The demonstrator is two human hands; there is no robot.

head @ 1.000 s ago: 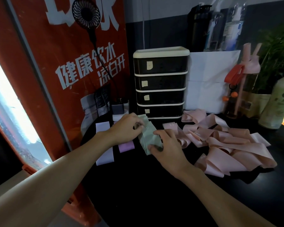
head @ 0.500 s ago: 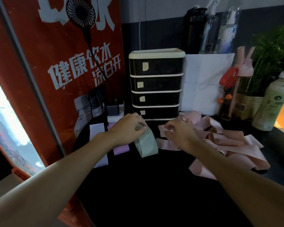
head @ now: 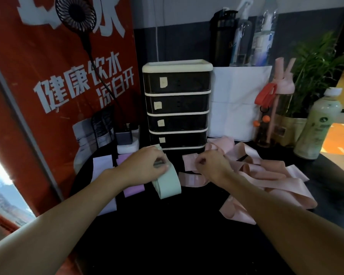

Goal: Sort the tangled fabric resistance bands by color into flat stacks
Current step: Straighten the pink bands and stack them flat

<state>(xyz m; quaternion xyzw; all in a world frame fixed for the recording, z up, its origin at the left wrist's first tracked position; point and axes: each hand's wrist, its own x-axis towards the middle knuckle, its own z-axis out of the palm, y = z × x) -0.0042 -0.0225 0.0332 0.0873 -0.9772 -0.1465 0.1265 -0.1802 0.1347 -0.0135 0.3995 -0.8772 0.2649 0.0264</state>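
Note:
A folded stack of mint green bands (head: 168,184) lies on the black table (head: 167,235), and my left hand (head: 145,165) grips its far end with curled fingers. To the left lie a purple band (head: 132,190) and a pale lavender band (head: 102,165), both partly under my left forearm. On the right spreads a tangled heap of pink bands (head: 266,179). My right hand (head: 212,163) pinches a pink band at the heap's left edge, just right of the green stack.
A black drawer unit (head: 177,104) stands right behind the hands. A power strip with charger (head: 127,139) sits left of it, before a red panel (head: 38,96). At back right stand a white box (head: 236,104), a pink bottle (head: 274,116), a pale green bottle (head: 318,126) and a plant (head: 314,72).
My right hand left the green stack and moved right to the pink heap, where it now pinches a pink band. My left hand stayed on the green stack.

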